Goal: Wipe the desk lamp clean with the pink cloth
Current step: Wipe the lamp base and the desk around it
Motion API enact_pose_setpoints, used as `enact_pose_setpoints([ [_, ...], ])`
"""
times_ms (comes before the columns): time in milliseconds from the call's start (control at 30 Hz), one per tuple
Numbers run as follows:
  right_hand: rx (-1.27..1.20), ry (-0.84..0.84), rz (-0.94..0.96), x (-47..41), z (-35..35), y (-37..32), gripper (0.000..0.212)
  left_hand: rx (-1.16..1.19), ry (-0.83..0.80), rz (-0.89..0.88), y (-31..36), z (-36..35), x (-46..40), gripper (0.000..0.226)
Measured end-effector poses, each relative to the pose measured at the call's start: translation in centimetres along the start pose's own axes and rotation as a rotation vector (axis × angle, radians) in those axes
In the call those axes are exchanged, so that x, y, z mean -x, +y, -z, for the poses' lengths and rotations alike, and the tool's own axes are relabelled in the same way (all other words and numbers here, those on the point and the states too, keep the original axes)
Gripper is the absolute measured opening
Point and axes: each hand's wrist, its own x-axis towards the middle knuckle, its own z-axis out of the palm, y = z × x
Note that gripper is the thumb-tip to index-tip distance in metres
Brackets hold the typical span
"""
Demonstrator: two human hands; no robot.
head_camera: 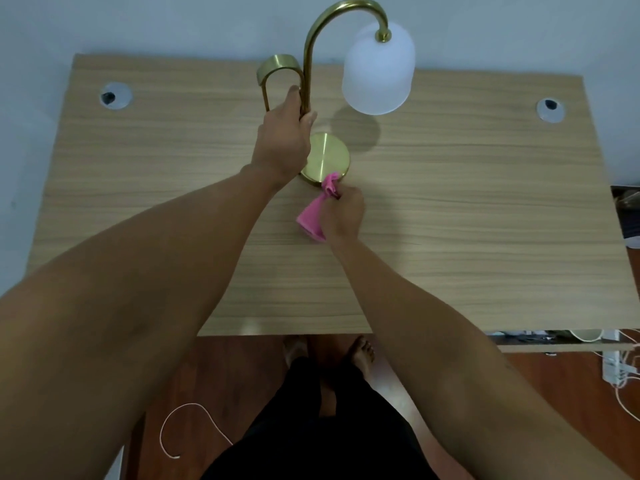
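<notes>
Desk lamp [325,98] stands mid-bench [485,237]. Stem is clamped in left hand [282,140] grip to steady it; pink cloth [317,207] is pinched in right hand [343,213], pressed against base rim.

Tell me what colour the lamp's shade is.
Frosted white, seen in the head view: the shade hangs from the brass-gold lamp arm.

left hand [282,138] hides lower lamp stem and part of brass base [329,157]; right hand [341,213] covers much of pink cloth [311,218]; items at right frame edge [628,216] cut off, unidentifiable.
</notes>
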Motion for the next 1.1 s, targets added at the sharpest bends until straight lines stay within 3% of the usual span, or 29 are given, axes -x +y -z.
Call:
enact_pose_setpoints([
  [133,-0.169,0.2,0.088,-0.6,1.2,-1.2,0.017,-0.001,-0.006,0.004,0.0,0.2,0.1,0.039],
  [200,-0.141,0.258,0.158,-1.8,1.2,-2.0,0.019,0.0,-0.006,0.004,0.1,0.2,0.1,0.038],
  [300,0.027,0.13,0.25,-2.2,0.0,-2.4,0.02,-0.001,-0.01,0.002,0.1,0.2,0.0,0.039],
  [467,0.451,-0.052,0.592,-0.2,-1.8,-0.8,0.017,0.007,-0.022,0.002,-0.2,0.1,-0.1,0.037],
  [600,0.921,-0.211,0.956,-1.2,-1.7,-1.0,0.031,-0.003,-0.024,-0.003,-0.3,0.0,-0.3,0.038],
  [767,1.104,-0.186,1.285,-1.8,-0.3,-0.4,0.054,-0.01,-0.032,0.0,-0.4,0.1,-0.3,0.039],
  [900,1.119,-0.159,1.169,-1.1,0.2,-0.2,0.026,-0.003,-0.042,-0.009,-0.3,0.2,-0.3,0.038],
  [1100,1.128,-0.173,0.963,-0.5,1.2,-0.1,0.033,-0.008,-0.065,0.033,0.2,0.5,-0.2,0.034],
])
